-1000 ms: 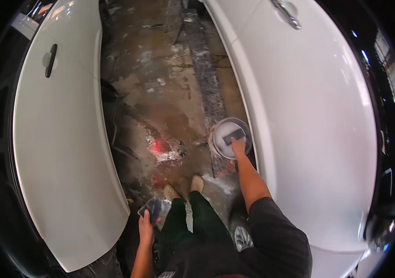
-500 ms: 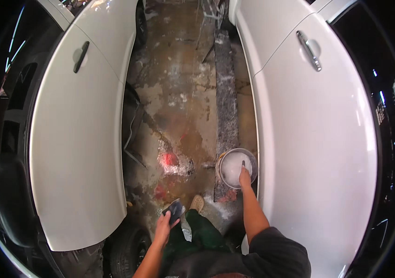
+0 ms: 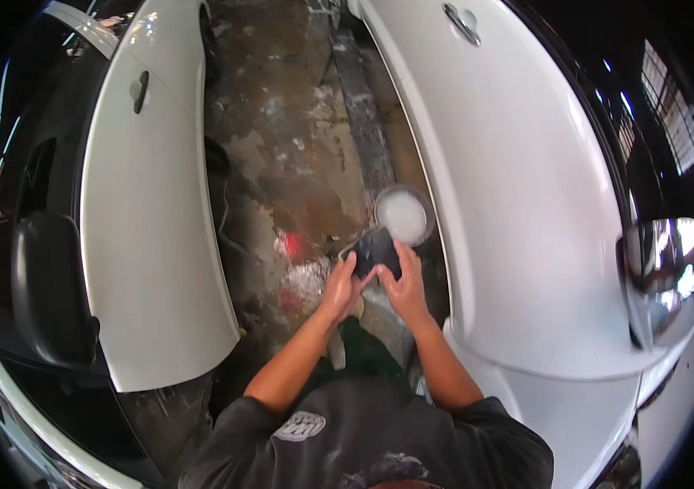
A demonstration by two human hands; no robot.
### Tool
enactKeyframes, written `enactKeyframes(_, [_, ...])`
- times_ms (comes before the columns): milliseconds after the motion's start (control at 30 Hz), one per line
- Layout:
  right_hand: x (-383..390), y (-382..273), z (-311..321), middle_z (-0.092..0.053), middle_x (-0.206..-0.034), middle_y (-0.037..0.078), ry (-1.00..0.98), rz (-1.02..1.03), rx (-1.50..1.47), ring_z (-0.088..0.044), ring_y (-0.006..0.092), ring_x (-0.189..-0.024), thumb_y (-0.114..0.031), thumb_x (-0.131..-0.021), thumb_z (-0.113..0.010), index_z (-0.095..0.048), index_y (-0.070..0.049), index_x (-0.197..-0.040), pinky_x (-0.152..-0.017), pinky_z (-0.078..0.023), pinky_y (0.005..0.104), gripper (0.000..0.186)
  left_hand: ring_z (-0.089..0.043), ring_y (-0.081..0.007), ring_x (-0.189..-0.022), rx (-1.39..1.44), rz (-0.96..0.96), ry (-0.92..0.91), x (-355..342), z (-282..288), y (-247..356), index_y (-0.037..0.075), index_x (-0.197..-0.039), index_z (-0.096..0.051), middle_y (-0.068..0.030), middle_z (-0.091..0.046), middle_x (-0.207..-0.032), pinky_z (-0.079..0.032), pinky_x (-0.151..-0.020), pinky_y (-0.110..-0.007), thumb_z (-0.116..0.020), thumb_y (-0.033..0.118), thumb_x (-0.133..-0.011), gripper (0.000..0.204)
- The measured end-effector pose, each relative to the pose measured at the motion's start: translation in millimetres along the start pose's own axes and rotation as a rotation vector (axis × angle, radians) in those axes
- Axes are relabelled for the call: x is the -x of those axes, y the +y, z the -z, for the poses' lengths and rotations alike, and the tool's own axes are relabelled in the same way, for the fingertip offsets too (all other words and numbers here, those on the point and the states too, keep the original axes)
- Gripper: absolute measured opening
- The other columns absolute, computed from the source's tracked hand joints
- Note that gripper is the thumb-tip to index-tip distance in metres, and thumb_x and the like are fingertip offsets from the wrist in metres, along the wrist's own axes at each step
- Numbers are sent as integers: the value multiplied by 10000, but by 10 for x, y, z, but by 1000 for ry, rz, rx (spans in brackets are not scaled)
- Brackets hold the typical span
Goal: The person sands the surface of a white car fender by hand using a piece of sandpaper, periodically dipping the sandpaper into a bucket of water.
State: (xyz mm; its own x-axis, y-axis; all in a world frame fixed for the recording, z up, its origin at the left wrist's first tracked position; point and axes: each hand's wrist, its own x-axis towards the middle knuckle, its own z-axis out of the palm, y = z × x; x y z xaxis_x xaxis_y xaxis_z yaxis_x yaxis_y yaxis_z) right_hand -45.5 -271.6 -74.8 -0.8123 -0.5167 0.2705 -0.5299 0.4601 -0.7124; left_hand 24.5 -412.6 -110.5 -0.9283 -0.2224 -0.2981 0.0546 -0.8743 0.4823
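In the head view, my left hand [image 3: 343, 281] and my right hand [image 3: 404, 281] meet at middle height, both gripping dark flat pads [image 3: 375, 248]; I cannot tell where one pad ends and the other begins. Just beyond them, a round bucket [image 3: 402, 213] of cloudy whitish liquid stands low beside the right car, partly hidden behind the pads.
White car doors line both sides, left [image 3: 143, 244] and right [image 3: 518, 204], with black side mirrors [image 3: 45, 289] and chrome-faced ones [image 3: 656, 257]. Between them are a wet, stained floor [image 3: 277, 122], a dark board [image 3: 359, 98] and metal legs at the far end.
My right hand has lifted out of the bucket with its pad and come toward my left hand, which has risen with its pad; the two now meet.
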Motion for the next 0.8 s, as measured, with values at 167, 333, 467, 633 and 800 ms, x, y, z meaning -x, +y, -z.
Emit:
enactKeyframes(167, [588,-411,214,-528,-1371,217,137,-30,-42,-480,404,-1272,-168,-876,-756,-479,-1,-1443,-1091,-384,476,652,-572,-232,-1282,-13,38,-121,576,-163,-77,24,-1368,-500,-100,-591,-1384,-416,-1152,-488,-429,292,-1114,376])
enactKeyframes(333, [1150,-504,408,-504,-1402,209,277,-65,-81,-469,403,-1275,-151,-838,-785,-480,-27,-1448,-1095,-385,484,693,-607,-191,-1180,-44,144,-131,1010,-494,-311,64,-1280,-544,-74,-640,-1265,-456,-1066,-431,-434,307,-1115,314])
enactKeyframes(467, [1398,-673,634,-503,-1403,208,316,-103,-40,-467,396,-1279,-145,-818,-794,-481,-32,-1438,-1097,-383,481,703,-599,-193,-1174,-90,189,-233,1142,-559,-504,60,-1273,-549,-76,-633,-1261,-470,-1031,-411,-440,310,-1114,316])
enactKeyframes(633, [1698,-738,885,-489,-1401,198,332,-127,140,-452,377,-1276,-130,-798,-809,-476,-51,-1436,-1096,-390,469,724,-599,-189,-1142,-197,179,-261,1377,-737,-718,50,-1266,-565,-77,-633,-1221,-475,-1001,-390,-491,321,-1095,329])
enactKeyframes(800, [1969,-580,1236,-524,-1362,173,352,-161,30,-511,310,-1243,-171,-872,-786,-545,-21,-1360,-1049,-444,417,564,-563,-172,-1217,-256,258,-270,1540,-712,-875,61,-1393,-502,-63,-599,-1326,-445,-1063,-404,-533,259,-1072,378])
